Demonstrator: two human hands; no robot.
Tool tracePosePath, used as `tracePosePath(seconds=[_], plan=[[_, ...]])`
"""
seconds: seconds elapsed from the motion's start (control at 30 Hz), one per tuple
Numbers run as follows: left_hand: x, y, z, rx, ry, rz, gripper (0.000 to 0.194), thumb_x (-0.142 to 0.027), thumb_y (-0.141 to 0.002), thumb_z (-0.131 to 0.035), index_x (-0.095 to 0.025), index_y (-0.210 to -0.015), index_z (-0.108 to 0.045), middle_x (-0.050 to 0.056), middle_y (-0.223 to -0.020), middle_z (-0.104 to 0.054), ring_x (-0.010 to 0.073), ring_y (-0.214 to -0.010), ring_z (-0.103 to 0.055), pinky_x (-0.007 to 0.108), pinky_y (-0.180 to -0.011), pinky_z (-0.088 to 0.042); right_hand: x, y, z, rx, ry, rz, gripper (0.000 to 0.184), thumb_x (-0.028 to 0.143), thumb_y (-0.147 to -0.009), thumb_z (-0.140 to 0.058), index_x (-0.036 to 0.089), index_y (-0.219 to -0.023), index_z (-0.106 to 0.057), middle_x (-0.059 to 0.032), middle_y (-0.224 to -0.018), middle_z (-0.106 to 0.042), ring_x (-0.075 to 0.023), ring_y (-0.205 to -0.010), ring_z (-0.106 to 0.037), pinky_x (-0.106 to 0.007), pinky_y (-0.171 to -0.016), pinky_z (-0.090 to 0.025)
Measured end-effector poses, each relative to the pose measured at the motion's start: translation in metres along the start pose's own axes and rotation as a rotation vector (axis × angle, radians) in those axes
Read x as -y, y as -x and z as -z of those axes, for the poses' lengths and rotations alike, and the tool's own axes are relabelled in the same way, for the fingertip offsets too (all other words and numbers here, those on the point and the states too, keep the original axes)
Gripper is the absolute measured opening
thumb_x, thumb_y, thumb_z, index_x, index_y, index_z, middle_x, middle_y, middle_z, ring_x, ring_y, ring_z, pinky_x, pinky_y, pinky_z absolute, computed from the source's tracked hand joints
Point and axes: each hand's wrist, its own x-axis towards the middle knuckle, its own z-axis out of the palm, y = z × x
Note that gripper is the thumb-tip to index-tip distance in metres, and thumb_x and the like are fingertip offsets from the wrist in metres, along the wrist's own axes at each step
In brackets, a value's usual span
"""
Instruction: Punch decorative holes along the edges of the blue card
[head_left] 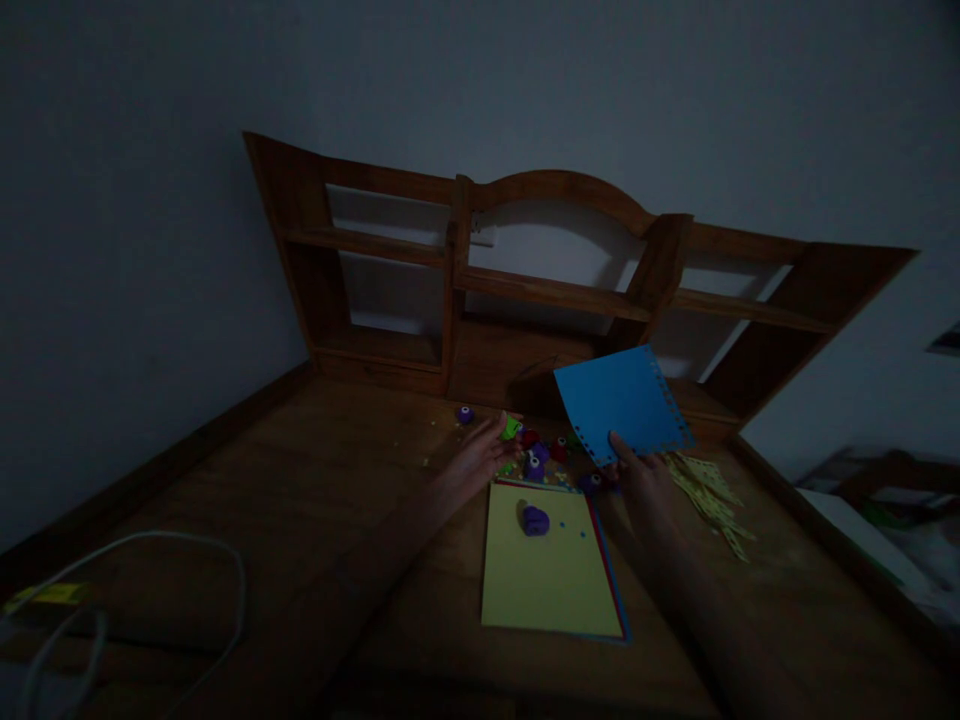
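Note:
My right hand [643, 488] grips a blue sheet of paper [622, 405] by its lower edge, with the thumb on top. Punched holes and notches run along that sheet's edges. My left hand [480, 455] is half open, thumb and fingers apart, beside a small green piece [512, 428]; whether it touches it is unclear in the dim light. Beyond the hands are several small purple and red pieces with white eyes, such as a purple one [534, 464]. Another purple piece [535, 520] lies on a yellow sheet [551, 590], near two blue dots.
Red and blue sheets show under the yellow one. Cut yellow paper strips [709, 490] lie at the right, and paper bits are scattered behind the stack. A wooden shelf unit [555, 285] stands along the back. A white cable [238, 580] loops at the left.

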Motion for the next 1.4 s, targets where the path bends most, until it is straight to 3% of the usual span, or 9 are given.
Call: tracePosePath(seconds=[0.13,0.37,0.53,0.7,0.87,1.07,1.23,1.4], plan=[[0.007,0.002,0.005,0.071,-0.131,-0.01,0.024,-0.024,-0.085,-0.072,-0.018,-0.108,-0.069,0.009,-0.113,-0.068,0.0157,-0.086,-0.067,0.028,-0.08,-0.054,-0.002,0.003,-0.002,0.016,-0.028,-0.053,0.036,0.042,-0.067,-0.083,0.025,-0.066,-0.051,0.0044,-0.053,-0.047,-0.0122,-0.043,-0.041,-0.027,-0.041,-0.038],[0.005,0.006,0.002,-0.001,-0.197,-0.062,0.021,-0.029,-0.087,-0.07,-0.017,-0.105,-0.07,0.009,-0.112,-0.067,0.0132,-0.082,-0.064,0.023,-0.071,-0.052,-0.004,0.0,0.003,0.036,0.0,-0.062,0.033,0.043,-0.067,-0.083,0.027,-0.067,-0.053,0.0017,-0.056,-0.053,-0.0152,-0.045,-0.045,-0.03,-0.04,-0.04],[0.0,0.01,-0.003,-0.002,-0.255,-0.059,0.045,-0.025,-0.084,-0.073,-0.022,-0.127,-0.063,0.008,-0.115,-0.066,0.0124,-0.081,-0.064,0.024,-0.074,-0.052,0.001,0.003,0.002,0.067,0.088,-0.024,0.034,0.041,-0.067,-0.084,0.022,-0.065,-0.056,0.0011,-0.056,-0.056,-0.0137,-0.047,-0.046,-0.027,-0.044,-0.039],[0.004,0.011,-0.007,0.077,-0.277,-0.047,0.039,-0.027,-0.079,-0.079,-0.015,-0.114,-0.069,0.012,-0.118,-0.066,0.0181,-0.094,-0.065,0.027,-0.081,-0.051,0.001,0.004,0.004,0.092,0.209,0.051,0.039,0.05,-0.069,-0.082,0.02,-0.064,-0.057,0.0003,-0.059,-0.057,-0.0144,-0.051,-0.05,-0.027,-0.049,-0.039],[0.007,0.013,-0.013,0.135,-0.313,-0.005,0.041,-0.03,-0.075,-0.082,-0.014,-0.11,-0.07,0.012,-0.109,-0.069,0.0179,-0.086,-0.065,0.029,-0.08,-0.05,0.003,0.007,0.002,0.123,0.278,0.064,0.04,0.057,-0.069,-0.079,0.022,-0.066,-0.059,-0.0011,-0.06,-0.06,-0.0171,-0.052,-0.052,-0.029,-0.051,-0.041],[0.005,0.019,-0.023,0.165,-0.43,0.037,0.041,-0.032,-0.071,-0.085,-0.013,-0.104,-0.071,0.011,-0.109,-0.07,0.0205,-0.092,-0.065,0.03,-0.083,-0.049,0.006,0.012,-0.004,0.127,0.244,0.059,0.04,0.058,-0.068,-0.079,0.022,-0.071,-0.061,-0.0036,-0.065,-0.064,-0.0186,-0.053,-0.053,-0.03,-0.052,-0.041],[0.008,0.015,-0.017,0.211,-0.583,0.043,0.041,-0.036,-0.073,-0.082,-0.013,-0.105,-0.071,0.01,-0.104,-0.07,0.0174,-0.084,-0.063,0.027,-0.074,-0.047,0.005,0.013,-0.002,0.221,0.319,0.067,0.049,0.061,-0.072,-0.075,0.024,-0.051,-0.05,-0.0026,-0.051,-0.055,-0.0179,-0.047,-0.048,-0.031,-0.048,-0.037],[0.012,0.011,-0.013,0.167,-0.613,0.042,0.042,-0.038,-0.068,-0.085,-0.013,-0.099,-0.071,0.008,-0.096,-0.069,0.0153,-0.077,-0.061,0.026,-0.071,-0.045,-0.002,0.009,0.002,0.239,0.381,0.06,0.051,0.061,-0.075,-0.073,0.024,-0.049,-0.049,-0.0022,-0.048,-0.053,-0.017,-0.045,-0.046,-0.03,-0.046,-0.033]])
